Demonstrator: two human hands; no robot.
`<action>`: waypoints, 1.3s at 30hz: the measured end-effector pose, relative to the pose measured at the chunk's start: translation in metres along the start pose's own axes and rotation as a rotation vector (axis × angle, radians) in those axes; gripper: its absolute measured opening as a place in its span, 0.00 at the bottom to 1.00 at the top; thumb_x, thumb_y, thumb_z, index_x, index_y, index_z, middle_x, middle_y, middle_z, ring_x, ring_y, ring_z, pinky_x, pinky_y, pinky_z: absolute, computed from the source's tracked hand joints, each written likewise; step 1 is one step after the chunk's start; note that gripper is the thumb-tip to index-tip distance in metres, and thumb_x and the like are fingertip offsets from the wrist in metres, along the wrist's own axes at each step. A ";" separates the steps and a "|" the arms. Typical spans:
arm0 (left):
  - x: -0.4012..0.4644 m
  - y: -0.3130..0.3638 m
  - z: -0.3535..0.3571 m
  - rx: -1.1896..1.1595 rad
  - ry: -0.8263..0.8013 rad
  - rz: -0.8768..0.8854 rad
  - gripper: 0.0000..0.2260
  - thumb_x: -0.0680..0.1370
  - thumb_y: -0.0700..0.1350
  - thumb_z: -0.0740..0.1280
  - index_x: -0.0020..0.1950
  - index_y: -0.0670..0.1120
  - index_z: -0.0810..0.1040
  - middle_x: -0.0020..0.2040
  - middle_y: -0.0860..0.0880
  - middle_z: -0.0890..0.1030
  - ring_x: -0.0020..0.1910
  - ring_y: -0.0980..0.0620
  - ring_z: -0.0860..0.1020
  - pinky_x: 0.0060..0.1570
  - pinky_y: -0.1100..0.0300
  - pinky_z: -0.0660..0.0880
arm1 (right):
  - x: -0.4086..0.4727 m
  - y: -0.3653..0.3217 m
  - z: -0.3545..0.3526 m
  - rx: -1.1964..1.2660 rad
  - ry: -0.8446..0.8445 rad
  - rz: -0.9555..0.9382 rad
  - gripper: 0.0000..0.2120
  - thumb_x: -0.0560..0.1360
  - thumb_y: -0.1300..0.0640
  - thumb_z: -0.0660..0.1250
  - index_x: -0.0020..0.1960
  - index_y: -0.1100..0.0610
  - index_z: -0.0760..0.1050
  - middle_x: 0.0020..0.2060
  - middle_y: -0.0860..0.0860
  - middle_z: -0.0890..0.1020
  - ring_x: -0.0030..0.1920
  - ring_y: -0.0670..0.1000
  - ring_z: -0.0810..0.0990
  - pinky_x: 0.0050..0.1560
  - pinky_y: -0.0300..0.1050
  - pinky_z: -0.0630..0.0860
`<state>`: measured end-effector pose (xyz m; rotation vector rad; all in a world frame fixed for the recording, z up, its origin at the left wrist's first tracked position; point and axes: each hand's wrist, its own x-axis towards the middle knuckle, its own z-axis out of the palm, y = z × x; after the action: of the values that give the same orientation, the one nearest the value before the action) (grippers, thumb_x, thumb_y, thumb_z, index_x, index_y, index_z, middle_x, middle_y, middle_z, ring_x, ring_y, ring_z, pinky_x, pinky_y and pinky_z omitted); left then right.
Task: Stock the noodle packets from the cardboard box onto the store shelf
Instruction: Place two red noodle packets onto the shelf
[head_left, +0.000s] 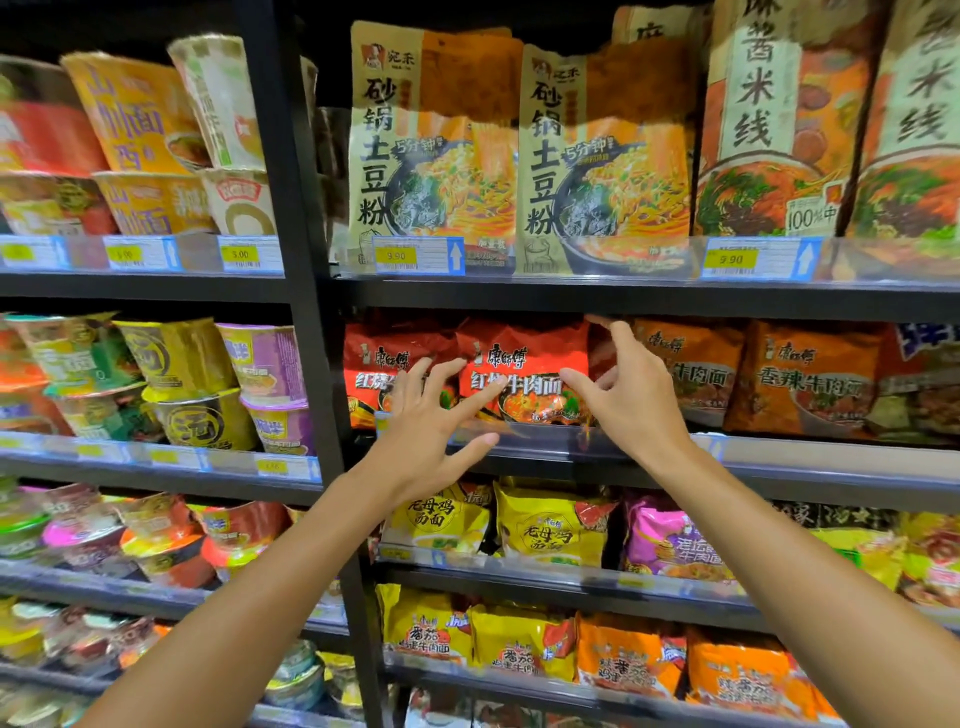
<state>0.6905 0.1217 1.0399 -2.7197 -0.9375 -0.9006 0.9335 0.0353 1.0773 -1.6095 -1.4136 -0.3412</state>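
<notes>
A red noodle packet (524, 364) stands upright on the second shelf (779, 457), beside another red packet (384, 358) to its left. My left hand (431, 431) hovers in front of the packet's lower left with fingers spread, holding nothing. My right hand (628, 395) is at the packet's right edge, fingers apart, fingertips touching or nearly touching it. The cardboard box is out of sight.
Orange noodle packets (800, 379) fill the shelf to the right. Tall noodle bags (597, 156) stand on the shelf above, yellow packets (550, 525) on the one below. Cup noodles (176, 379) fill the left bay beyond a black upright post (306, 291).
</notes>
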 end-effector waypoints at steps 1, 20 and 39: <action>0.000 0.001 0.000 0.004 -0.008 0.002 0.25 0.80 0.64 0.56 0.76 0.71 0.53 0.78 0.51 0.53 0.78 0.40 0.45 0.73 0.30 0.49 | 0.002 0.003 0.001 -0.016 -0.012 0.040 0.25 0.73 0.41 0.74 0.61 0.54 0.70 0.37 0.48 0.79 0.39 0.51 0.80 0.45 0.53 0.80; -0.029 -0.017 0.020 0.092 0.062 -0.169 0.28 0.81 0.65 0.51 0.79 0.57 0.60 0.81 0.49 0.49 0.80 0.46 0.46 0.76 0.41 0.54 | -0.035 0.016 0.032 -0.427 -0.165 -0.543 0.25 0.83 0.41 0.55 0.79 0.43 0.62 0.82 0.47 0.54 0.80 0.61 0.55 0.78 0.59 0.58; -0.303 -0.029 -0.036 0.240 -0.292 -0.525 0.24 0.82 0.64 0.55 0.74 0.56 0.69 0.74 0.52 0.70 0.74 0.49 0.68 0.72 0.47 0.66 | -0.177 -0.079 0.112 0.276 -0.632 -0.757 0.20 0.80 0.44 0.64 0.69 0.49 0.76 0.66 0.45 0.78 0.67 0.50 0.76 0.69 0.48 0.72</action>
<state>0.4645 -0.0239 0.8929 -2.4710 -1.7433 -0.4070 0.7705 0.0036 0.9267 -0.9262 -2.4246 -0.0435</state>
